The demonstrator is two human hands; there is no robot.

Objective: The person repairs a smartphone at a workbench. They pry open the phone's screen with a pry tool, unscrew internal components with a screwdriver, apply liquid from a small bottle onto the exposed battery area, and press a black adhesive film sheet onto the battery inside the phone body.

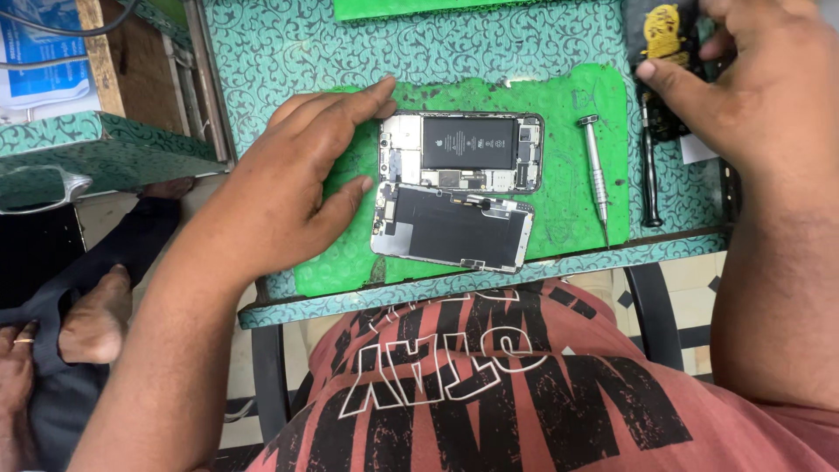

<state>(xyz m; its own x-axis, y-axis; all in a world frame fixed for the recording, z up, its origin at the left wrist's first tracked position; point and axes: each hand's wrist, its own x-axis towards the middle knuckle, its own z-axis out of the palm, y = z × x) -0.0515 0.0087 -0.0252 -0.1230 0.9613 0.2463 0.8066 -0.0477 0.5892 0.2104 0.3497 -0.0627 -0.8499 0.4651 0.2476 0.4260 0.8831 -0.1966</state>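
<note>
An opened phone lies on a green work mat. Its body shows a black battery and circuit boards. The detached screen panel lies face down just below it, slightly tilted. My left hand rests flat on the mat, fingers apart, with fingertips touching the left ends of both phone parts. My right hand reaches to the table's upper right corner, over a black and yellow object; its fingers curl near that object, and I cannot see a firm grip.
A silver screwdriver lies on the mat right of the phone. A dark tool lies beside it on the patterned teal tabletop. Another person's foot is at lower left. A second green mat shows at the top.
</note>
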